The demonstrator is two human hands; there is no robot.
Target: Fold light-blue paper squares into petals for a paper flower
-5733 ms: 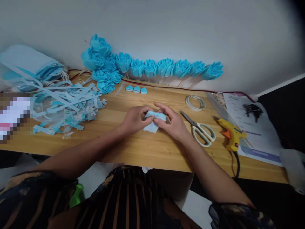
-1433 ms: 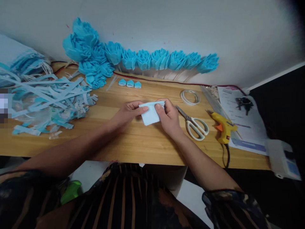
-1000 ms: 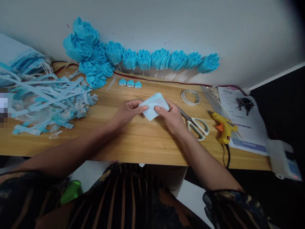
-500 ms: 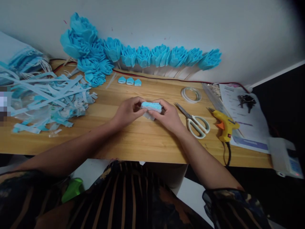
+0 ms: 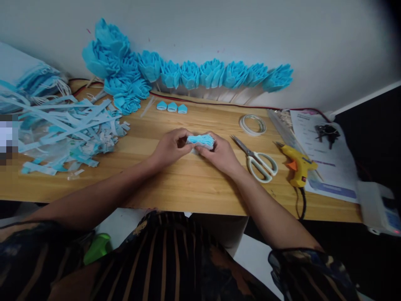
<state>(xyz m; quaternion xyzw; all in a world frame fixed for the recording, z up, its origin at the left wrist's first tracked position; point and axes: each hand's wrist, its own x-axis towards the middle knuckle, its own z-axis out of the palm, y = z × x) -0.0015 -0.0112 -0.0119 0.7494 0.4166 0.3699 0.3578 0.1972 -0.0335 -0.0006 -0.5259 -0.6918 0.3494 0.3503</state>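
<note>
Between my two hands is a small stack of layered blue-and-white fabric pieces (image 5: 201,141), held just above the table near its middle. My left hand (image 5: 173,146) pinches its left end, thumb at the front and fingers behind. Its right end is gripped by my right hand (image 5: 219,152), with the thumb underneath at the front and the fingers curled round the back. The hands nearly meet at the thumbs. Beyond them lie three folded blue petal pieces (image 5: 172,107) in a row. Scissors with white handles (image 5: 255,159) rest to the right of my right hand.
Blue fabric flowers on sticks (image 5: 212,73) lean along the wall. At left is a heap of cut strips (image 5: 78,129) beside stacked face masks (image 5: 34,81). To the right are a tape roll (image 5: 252,125), a yellow glue gun (image 5: 298,166), keys (image 5: 327,133) and a paper sheet (image 5: 332,171).
The stack has tilted in my fingers, so more of its layered edge shows and less of the pale part below. The whole view has shifted slightly; the table items stay put.
</note>
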